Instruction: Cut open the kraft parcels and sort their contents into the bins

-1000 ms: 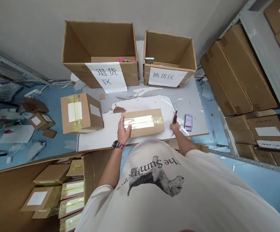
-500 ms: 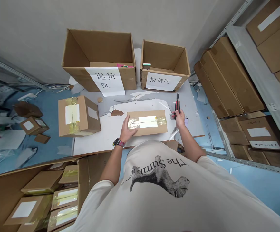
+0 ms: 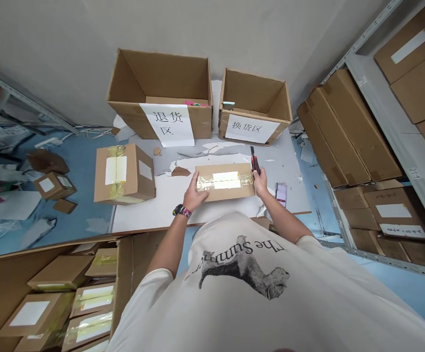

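A long cardboard box (image 3: 227, 190) taped with clear yellowish tape and bearing a white label lies in front of me on the table. My left hand (image 3: 195, 196) grips its left end, thumb on top and fingers along the side. Closed around a red-and-black utility knife (image 3: 255, 160), my right hand (image 3: 259, 183) is at the box's right end, seemingly touching it. The knife points away from me, toward the back of the table. Just right of that hand lies a phone (image 3: 281, 194) with its screen lit.
Two open cartons with paper signs, a larger one (image 3: 201, 124) and a smaller one (image 3: 215, 128), stand at the back. A taped box (image 3: 144, 195) sits at the table's left. Boxed shelves (image 3: 366, 68) flank the right; a big carton (image 3: 124, 278) of parcels is lower left.
My right hand, with the utility knife, has moved left from beside the phone to the box's right end. More of the phone shows. My left hand stays on the box.
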{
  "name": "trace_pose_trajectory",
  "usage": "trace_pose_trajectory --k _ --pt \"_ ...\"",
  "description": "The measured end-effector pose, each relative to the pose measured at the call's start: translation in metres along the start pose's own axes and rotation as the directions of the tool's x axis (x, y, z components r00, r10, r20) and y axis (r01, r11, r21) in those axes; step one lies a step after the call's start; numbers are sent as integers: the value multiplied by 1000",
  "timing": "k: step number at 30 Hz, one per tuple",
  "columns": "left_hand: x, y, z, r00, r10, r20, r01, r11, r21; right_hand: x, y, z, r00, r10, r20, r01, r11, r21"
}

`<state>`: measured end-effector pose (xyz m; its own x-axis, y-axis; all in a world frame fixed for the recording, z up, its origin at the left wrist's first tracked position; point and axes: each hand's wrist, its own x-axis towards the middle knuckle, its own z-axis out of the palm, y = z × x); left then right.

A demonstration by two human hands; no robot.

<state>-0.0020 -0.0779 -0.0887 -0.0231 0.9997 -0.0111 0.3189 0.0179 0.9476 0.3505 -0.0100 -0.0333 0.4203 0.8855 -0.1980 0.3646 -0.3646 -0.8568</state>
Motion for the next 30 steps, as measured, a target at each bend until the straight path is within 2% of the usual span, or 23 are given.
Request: trace_pose_trajectory --k 3,5,7,8,10,12,13,15,21,30 --pt "4 -3 -5 999 -17 31 17 1000 -24 6 -16 -14 997 -58 44 64 984 -165" --pt "2 -6 -5 998 -35 51 38 997 -63 4 -27 -24 984 -152 93 172 945 -279" --pt "-1 -11 -4 998 -44 51 49 993 -109 -1 -39 -33 931 -276 240 344 884 -317" --pt "-3 -14 -3 998 -45 47 51 990 -131 -4 -46 -36 877 -335 345 442 845 -302" --pt "-5 -20 1 998 -47 41 53 984 -169 -11 -61 -39 724 -411 554 612 753 -242" --pt "-5 -24 4 998 -49 40 56 978 -200 -18 -78 -36 585 -417 696 720 663 -208" --pt "-5 -26 5 998 -49 39 56 976 -212 -21 -86 -34 538 -406 739 754 623 -207" --pt "-3 -27 7 998 -44 37 52 973 -224 -26 -101 -26 475 -384 792 804 555 -213" --pt "-2 -21 7 999 -24 45 32 979 -204 -30 -125 -4 353 -358 864 898 389 -206" --pt "-2 -19 10 999 -36 35 43 974 -223 -26 -130 12 284 -342 896 949 235 -211"
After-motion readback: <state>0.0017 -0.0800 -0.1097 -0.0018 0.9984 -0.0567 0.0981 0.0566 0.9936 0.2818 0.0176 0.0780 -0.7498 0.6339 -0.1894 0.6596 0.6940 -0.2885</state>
